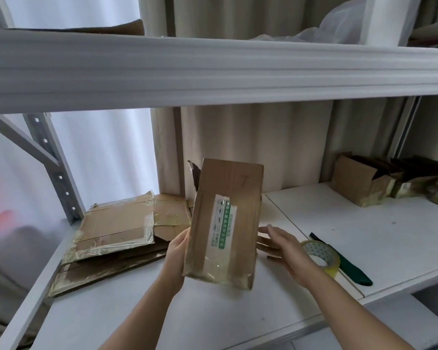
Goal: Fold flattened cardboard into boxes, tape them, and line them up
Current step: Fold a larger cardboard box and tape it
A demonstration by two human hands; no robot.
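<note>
Cardboard job part done: one piece in hand, several boxes already lined up.

Head view: my left hand (177, 253) grips the left edge of a flattened, taped cardboard piece (225, 223), held upright above the white shelf (213, 314); my right hand (278, 242) is flat and relaxed just beside its right edge, holding nothing, and I cannot tell whether the fingertips touch it. I judge this piece not yet opened into a box. A stack of flat cardboard (111, 231) lies at the left of the shelf, so more folding remains. At the far right, folded boxes (364, 183) stand in a row with flaps up; how many is unclear. A tape roll (321, 256) rests near my right wrist, beside a dark green object (349, 266) I cannot identify.
</note>
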